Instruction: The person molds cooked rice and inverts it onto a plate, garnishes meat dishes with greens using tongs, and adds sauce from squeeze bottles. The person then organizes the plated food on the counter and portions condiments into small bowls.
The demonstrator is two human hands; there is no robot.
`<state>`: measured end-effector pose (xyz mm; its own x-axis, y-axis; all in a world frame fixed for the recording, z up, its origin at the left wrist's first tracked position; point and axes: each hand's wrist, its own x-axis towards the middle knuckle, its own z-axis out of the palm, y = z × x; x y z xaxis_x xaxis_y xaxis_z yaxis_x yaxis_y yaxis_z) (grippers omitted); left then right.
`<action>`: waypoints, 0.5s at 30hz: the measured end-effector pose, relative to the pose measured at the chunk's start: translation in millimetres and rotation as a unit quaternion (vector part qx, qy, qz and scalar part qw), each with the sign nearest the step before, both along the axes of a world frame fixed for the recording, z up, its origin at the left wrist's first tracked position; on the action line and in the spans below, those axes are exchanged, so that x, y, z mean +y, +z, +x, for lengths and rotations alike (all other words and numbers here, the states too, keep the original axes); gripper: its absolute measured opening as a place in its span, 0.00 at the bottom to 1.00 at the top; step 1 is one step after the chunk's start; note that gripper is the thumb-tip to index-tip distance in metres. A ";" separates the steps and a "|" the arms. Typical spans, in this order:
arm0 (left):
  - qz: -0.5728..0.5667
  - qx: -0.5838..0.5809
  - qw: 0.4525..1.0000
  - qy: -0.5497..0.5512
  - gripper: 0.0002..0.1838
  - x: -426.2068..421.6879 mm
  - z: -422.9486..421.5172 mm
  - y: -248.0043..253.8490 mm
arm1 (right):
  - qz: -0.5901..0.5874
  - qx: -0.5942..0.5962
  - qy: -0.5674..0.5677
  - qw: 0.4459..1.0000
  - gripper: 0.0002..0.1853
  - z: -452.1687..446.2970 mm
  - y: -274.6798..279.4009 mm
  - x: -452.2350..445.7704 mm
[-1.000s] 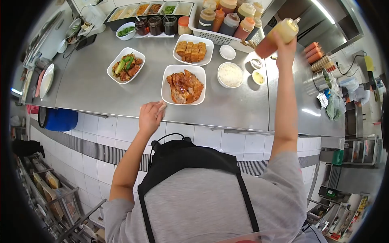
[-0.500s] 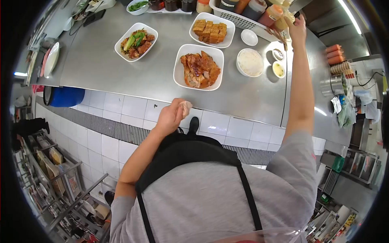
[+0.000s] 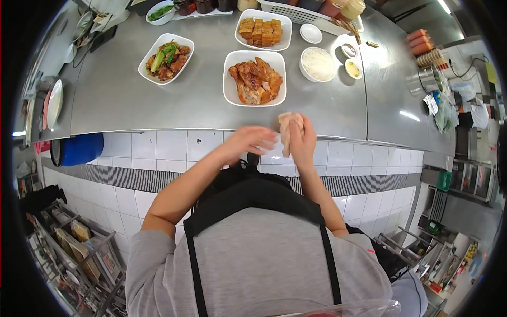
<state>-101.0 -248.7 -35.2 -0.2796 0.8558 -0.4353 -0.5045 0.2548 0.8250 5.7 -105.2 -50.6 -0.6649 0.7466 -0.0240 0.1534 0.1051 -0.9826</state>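
Note:
My right hand point(image 3: 304, 141) is closed round a crumpled pale cloth point(image 3: 289, 132) at the counter's front edge. Just left of it, my left hand point(image 3: 252, 141) has its fingers apart and slightly blurred, with nothing in it. Beyond both hands lies a square white bowl of glazed roast meat point(image 3: 256, 82). Behind that is a bowl of sliced, crisp golden pieces point(image 3: 260, 31). A bowl of meat with greens point(image 3: 168, 61) sits to the left, and a round bowl of white rice point(image 3: 318, 64) to the right.
Small dishes point(image 3: 353, 68) stand beside the rice on the steel counter point(image 3: 121, 105). A white basket point(image 3: 301, 17) of sauce bottles and several dark jars line the back. A blue barrel point(image 3: 84, 148) is under the counter at left. Wire shelves stand behind on both sides.
My right hand has left the sauce bottle, which is now in the basket, and come back to the front edge. The cloth has passed from my left hand to my right.

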 end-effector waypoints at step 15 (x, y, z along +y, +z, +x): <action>-0.115 0.049 0.981 0.150 0.20 -3.2 -77.8 -31.9 | 0.328 -0.110 -0.045 0.937 0.14 -19.3 12.2 68.2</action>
